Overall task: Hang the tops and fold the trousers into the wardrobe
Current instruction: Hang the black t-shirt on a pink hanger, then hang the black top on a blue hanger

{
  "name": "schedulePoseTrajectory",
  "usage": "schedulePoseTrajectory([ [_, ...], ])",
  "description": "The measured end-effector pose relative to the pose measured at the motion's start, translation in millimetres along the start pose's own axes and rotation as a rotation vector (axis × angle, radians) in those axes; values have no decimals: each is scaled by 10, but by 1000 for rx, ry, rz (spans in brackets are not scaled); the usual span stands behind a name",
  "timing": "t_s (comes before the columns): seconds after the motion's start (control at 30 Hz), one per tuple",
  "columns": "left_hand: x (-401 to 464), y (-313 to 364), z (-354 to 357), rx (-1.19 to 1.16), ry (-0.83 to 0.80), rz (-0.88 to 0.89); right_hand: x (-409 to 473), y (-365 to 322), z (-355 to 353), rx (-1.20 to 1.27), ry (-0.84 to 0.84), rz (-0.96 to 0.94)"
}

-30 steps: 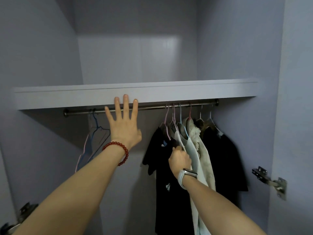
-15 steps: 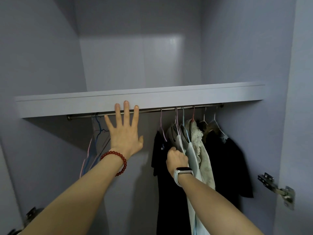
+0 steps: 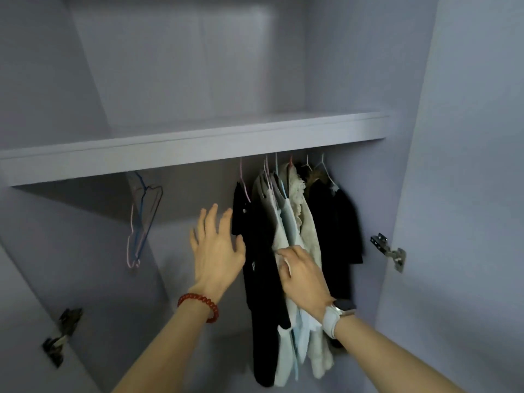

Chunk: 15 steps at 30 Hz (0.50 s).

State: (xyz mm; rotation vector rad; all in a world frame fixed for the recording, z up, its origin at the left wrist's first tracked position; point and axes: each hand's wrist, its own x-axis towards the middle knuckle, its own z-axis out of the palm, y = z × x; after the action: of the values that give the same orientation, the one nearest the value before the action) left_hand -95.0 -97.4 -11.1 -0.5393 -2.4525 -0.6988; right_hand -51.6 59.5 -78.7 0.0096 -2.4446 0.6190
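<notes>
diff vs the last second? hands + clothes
The left hand dropped from the shelf edge and now hovers open beside the black top. The right hand slid lower down the pale tops, its fingers now flatter against them. The camera tilted, hiding the rail. The tops hang as before; the empty hangers stay at left.

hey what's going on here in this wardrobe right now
A person is sorting tops hung under the wardrobe shelf. The right hand rests on the pale tops in the middle of the bunch, fingers fairly straight. The left hand is open, beside the black top at the bunch's left edge. A few bare hangers hang apart on the left. No trousers are in view.
</notes>
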Motion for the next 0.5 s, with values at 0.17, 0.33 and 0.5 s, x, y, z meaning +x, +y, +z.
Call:
schedulePoseTrajectory([
  [0.17,-1135,257,329,-263,-170,-65,-1136,228,-408,92,-68,112],
  [0.33,-2266,894,645,-325,-452,-6,-2553,691,-981,94,-208,327],
  [0.5,-3304,2013,996,-432,-698,28,-4071,1145,-1867,119,-225,652],
])
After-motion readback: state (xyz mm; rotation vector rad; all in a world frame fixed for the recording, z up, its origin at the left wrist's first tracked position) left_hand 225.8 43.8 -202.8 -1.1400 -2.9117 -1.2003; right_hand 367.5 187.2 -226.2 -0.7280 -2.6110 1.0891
